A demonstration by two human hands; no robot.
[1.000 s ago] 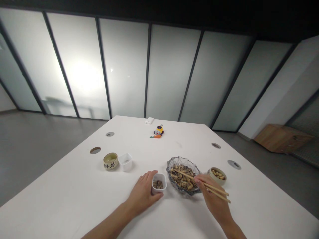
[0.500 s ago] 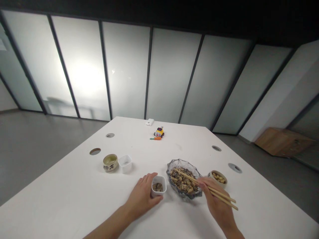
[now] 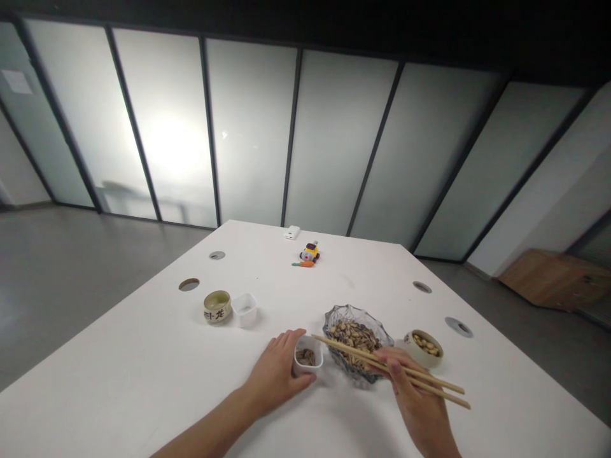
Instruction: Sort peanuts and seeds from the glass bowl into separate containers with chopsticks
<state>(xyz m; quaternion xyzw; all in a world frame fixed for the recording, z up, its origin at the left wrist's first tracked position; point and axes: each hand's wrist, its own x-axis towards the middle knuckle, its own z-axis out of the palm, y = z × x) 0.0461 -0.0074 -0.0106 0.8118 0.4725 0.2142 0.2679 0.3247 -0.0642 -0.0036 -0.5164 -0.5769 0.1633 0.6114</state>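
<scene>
My left hand (image 3: 279,371) is wrapped round the left side of a small white square cup (image 3: 316,369), which holds some striped sunflower seeds (image 3: 306,357). A pair of wooden chopsticks (image 3: 429,380) is gripped in my right hand (image 3: 414,397). Their tips reach left over the glass bowl to the rim of the white cup; whether a seed is between them is too small to tell. The scalloped glass bowl (image 3: 384,333) holds a heap of sunflower seeds (image 3: 356,337). Just beyond my right hand stands a small pale bowl (image 3: 411,348) with light brown nuts or beans (image 3: 426,344).
Left of the middle, a green-glazed bowl with black characters (image 3: 217,308) stands beside another white square cup (image 3: 245,312). Farther back are a yellow toy car (image 3: 310,252), a toy carrot (image 3: 305,264) and a white device (image 3: 292,233). Round holes (image 3: 189,285) pierce the white table (image 3: 157,375).
The chopsticks have swung left out of the seed heap, so their tips are now at the white cup's rim. My left hand stays on the cup. The whole view has shifted slightly.
</scene>
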